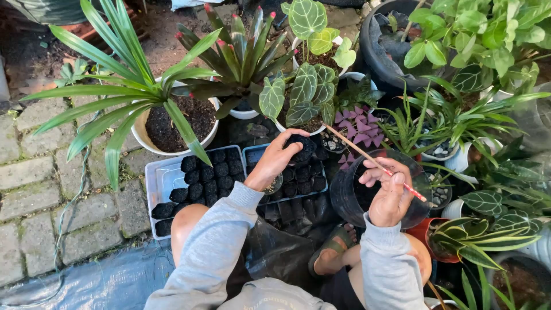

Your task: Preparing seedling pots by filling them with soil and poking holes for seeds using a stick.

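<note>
Setting: outdoor garden corner, mossy stone paving (40, 172) at left, a grey-blue plastic sheet (103, 281) over the ground at lower left, potted plants crowded across the top and right.

Item 1. Left hand (275, 158): reaches forward over the trays, fingers curled closed around one small black soil-filled seedling bag (301, 150), held just above the right-hand tray. Grey sleeve to the wrist.

Item 2. Right hand (391, 195): closed on a thin wooden stick (367, 155). Long axis runs diagonally, upper end pointing up-left toward the veined-leaf plant (307, 86), lower end with a reddish section sticking out past the hand at lower right. The same hand rests at the rim of a dark round plastic pot (350, 201); whether the fingers also grip the rim cannot be told.

Item 3. Left tray (158, 183): pale plastic, holding rows of black seedling bags (206, 175); near part bare, lower corner covered by the person's knee.

Item 4. Right tray (255, 154): blue-rimmed, more black bags, largely hidden under the left forearm and hand.

Item 5. White pot (143, 135) with dark soil and long strap leaves, behind the left tray.

Item 6. Red-tipped bromeliad (241, 51), centre rear; its pot mostly hidden by leaves.

Item 7. Small purple-leaved plant (359, 123), just beyond the stick.

Hard to make out: contents of the dark pot, in shadow; a sandalled foot (333, 250) partly hidden between the legs; plants at right cut off by the picture's edge.
</note>
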